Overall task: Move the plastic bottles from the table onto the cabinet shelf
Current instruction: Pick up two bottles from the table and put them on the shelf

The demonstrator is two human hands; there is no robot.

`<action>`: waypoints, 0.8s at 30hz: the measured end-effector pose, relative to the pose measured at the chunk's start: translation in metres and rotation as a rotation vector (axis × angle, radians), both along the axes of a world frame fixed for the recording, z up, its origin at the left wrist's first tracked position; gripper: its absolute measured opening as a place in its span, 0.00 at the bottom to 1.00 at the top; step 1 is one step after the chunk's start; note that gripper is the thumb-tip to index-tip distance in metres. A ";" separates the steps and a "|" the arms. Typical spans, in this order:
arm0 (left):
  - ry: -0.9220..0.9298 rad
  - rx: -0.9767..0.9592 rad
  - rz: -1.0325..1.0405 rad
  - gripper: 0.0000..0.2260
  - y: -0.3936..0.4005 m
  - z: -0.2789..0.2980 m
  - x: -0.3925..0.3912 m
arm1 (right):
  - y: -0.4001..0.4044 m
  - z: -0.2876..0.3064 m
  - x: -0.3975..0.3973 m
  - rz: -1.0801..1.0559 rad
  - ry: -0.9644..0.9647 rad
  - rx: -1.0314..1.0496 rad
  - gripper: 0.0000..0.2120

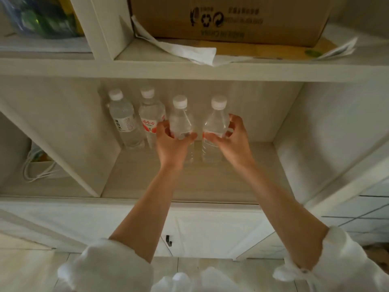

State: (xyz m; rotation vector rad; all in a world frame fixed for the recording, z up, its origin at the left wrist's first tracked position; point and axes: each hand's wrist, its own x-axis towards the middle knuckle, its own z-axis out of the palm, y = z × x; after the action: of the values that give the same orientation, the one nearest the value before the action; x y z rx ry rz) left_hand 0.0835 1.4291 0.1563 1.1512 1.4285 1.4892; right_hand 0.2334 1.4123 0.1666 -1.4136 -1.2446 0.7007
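Observation:
Several clear plastic bottles with white caps stand in a row inside the open cabinet shelf. At the back left are a white-labelled bottle and a red-labelled bottle. My left hand grips a clear bottle around its middle. My right hand grips another clear bottle to its right. Both held bottles are upright with their bases at the shelf floor. The table is out of view.
A cardboard box and loose papers sit on the shelf above. The left compartment holds white cords. Green packaging fills the upper left cubby. Cabinet doors with a dark handle lie below.

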 end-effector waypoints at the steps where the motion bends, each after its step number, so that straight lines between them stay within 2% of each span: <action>1: 0.001 0.002 -0.006 0.28 0.003 -0.001 0.002 | 0.005 -0.002 0.001 0.003 0.003 -0.003 0.37; 9: 0.014 0.020 0.033 0.26 0.024 -0.005 0.011 | 0.033 -0.011 0.003 -0.005 0.064 -0.011 0.35; 13: 0.061 0.031 0.040 0.32 0.034 -0.005 0.011 | 0.043 -0.012 0.003 -0.004 0.065 0.000 0.33; 19: 0.067 0.122 -0.001 0.25 0.042 -0.005 0.012 | 0.050 -0.012 0.003 0.011 -0.009 0.033 0.33; 24: 0.090 0.129 -0.025 0.32 0.044 -0.008 0.011 | 0.053 -0.014 0.002 0.005 -0.033 0.047 0.32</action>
State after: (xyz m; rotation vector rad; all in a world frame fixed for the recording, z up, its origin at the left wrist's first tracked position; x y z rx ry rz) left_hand 0.0948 1.4727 0.1483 1.3248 1.3889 1.5479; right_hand 0.2352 1.4653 0.1531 -1.3894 -1.2827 0.6495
